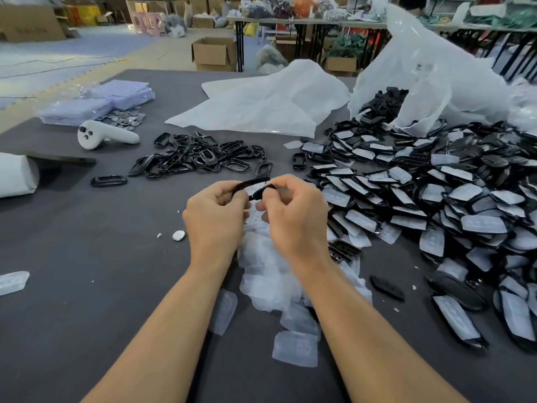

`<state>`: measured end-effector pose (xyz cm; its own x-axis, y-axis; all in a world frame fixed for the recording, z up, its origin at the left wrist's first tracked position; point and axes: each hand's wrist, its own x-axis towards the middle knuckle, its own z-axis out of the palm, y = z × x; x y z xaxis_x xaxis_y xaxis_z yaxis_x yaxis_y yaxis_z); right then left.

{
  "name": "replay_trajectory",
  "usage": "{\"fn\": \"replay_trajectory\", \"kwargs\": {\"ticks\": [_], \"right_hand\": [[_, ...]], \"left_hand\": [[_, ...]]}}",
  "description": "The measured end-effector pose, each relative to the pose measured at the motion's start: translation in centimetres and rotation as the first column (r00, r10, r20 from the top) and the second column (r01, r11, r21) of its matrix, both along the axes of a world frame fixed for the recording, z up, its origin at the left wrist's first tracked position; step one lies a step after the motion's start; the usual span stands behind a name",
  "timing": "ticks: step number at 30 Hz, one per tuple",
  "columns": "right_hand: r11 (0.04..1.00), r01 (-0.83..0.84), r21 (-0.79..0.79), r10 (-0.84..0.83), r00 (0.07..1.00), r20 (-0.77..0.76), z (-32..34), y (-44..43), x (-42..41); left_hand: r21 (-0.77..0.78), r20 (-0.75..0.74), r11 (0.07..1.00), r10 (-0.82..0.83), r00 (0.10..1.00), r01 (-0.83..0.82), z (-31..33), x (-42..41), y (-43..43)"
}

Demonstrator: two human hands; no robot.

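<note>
- Just above the tabletop (101, 228), centre of view: black frame (251, 183) held edge-on between both hands, directly over the heap of clear films (270, 274).
- left hand (215, 216): fingers curled round the frame's left end. right hand (293, 216): thumb and fingertips pinched on the right end. Both are closed on the frame and hold nothing else.
- Handling, my read: thin moulded plastic ring, very light. Stiff along the rim, but likely to flex or crack if twisted across the open window. Glossy, so probably slick on bare fingers.
- Best hold: the short ends and outer rim. Keep pressure off the thin long sides when prying.
- Can't tell whether a film liner sits in this frame; the fingers hide its middle.
- Films look soft, floppy and near weightless. I'd lift one from a corner, not the centre.
- Right side: big pile of lined frames (436, 199) spilling from a plastic bag (436, 68). Beyond the hands: pile of bare frames (200, 155), apart from the lined ones.
- Risk: the part is small, and a slip drops it into the film heap below.
</note>
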<state>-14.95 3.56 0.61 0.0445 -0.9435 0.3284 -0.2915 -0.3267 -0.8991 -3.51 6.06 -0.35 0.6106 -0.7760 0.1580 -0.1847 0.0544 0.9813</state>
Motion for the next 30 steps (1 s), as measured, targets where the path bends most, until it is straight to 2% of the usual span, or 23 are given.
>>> {"fn": "replay_trajectory", "kwargs": {"ticks": [3,8,12,16,21,25,30], "right_hand": [[0.996,-0.032,0.079,0.027,0.998,0.056,-0.4,-1.4,0.6],[0.98,-0.085,0.178,0.056,0.986,0.16,-1.1,-2.2,0.1],[0.966,-0.095,0.24,0.026,0.961,0.274,-1.0,-2.6,0.0],[0.964,-0.065,0.257,-0.023,0.946,0.324,-1.0,-2.5,-0.3],[0.964,0.0,0.266,-0.092,0.938,0.335,-0.8,-2.4,-0.3],[0.968,0.108,0.227,-0.169,0.948,0.271,-0.8,-2.1,-0.3],[0.98,0.163,0.118,-0.18,0.972,0.153,-0.8,-1.6,-0.2]], "left_hand": [[-0.003,-0.031,0.998,-0.058,0.998,0.058,-0.3,0.6,-1.0],[-0.018,-0.312,0.972,-0.226,0.923,0.232,0.1,1.8,-1.5],[-0.043,-0.404,0.951,-0.298,0.865,0.307,0.3,2.1,-1.5],[-0.058,-0.436,0.93,-0.351,0.829,0.363,0.3,1.8,-1.3],[-0.089,-0.505,0.913,-0.385,0.772,0.397,0.2,1.0,-1.2],[-0.13,-0.544,0.914,-0.389,0.743,0.384,0.1,0.5,-1.0],[-0.138,-0.497,0.938,-0.344,0.796,0.319,0.1,-0.5,-0.7]]}}
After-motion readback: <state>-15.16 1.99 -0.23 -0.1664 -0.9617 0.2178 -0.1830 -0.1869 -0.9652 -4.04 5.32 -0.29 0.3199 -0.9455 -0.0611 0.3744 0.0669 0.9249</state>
